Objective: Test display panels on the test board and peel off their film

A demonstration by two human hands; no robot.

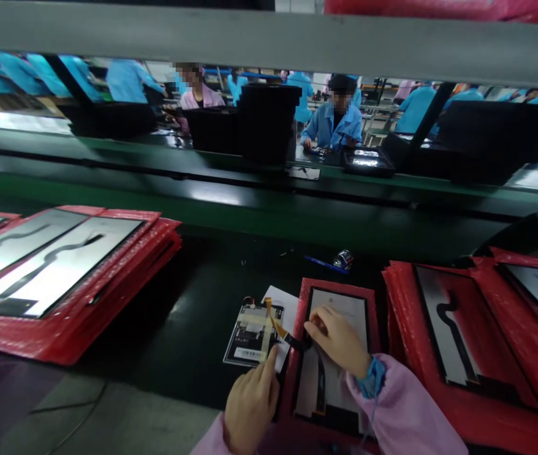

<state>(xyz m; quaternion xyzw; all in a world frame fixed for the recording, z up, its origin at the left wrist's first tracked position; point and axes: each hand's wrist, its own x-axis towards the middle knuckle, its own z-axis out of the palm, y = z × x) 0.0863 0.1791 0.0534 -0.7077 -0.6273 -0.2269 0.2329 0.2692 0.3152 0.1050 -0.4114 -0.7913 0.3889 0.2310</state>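
A display panel [345, 385] with a dark flex cable lies on a red bubble-wrap sheet [370, 300] before me. Left of it, a small circuit board [249, 332] with yellowish tape and a barcode label rests partly over a white sheet [288, 302]. An orange and black ribbon cable [278, 327] runs from the board toward the panel. My left hand [254, 395] has its index finger stretched to the board's lower right edge. Above the panel, my right hand [335, 336] is closed with thumb and fingers together near the cable's black end; what they hold is hidden.
Stacked panels on red wrap stand at left [122, 287] and right [491, 354]. A blue pen-like tool [323, 263] and a shiny roll [343, 260] lie behind the panel. A grey shelf beam [269, 41] crosses above; people in blue and pink work beyond.
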